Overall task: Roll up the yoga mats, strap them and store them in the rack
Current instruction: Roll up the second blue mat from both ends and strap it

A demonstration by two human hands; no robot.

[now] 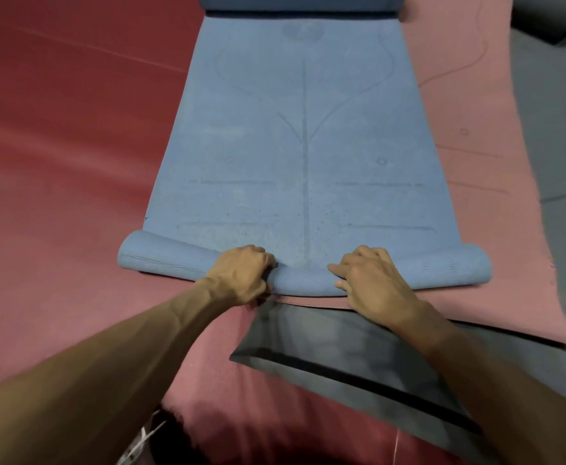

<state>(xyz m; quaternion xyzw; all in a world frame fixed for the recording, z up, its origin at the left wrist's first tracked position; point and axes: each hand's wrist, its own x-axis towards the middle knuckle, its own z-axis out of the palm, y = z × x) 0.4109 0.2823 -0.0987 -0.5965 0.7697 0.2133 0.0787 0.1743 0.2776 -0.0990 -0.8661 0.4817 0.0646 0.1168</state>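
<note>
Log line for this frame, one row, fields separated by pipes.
phase: rolling | blue mat: near end rolled, middle flat on pink mat | left hand: grips roll | right hand: rests on roll
</note>
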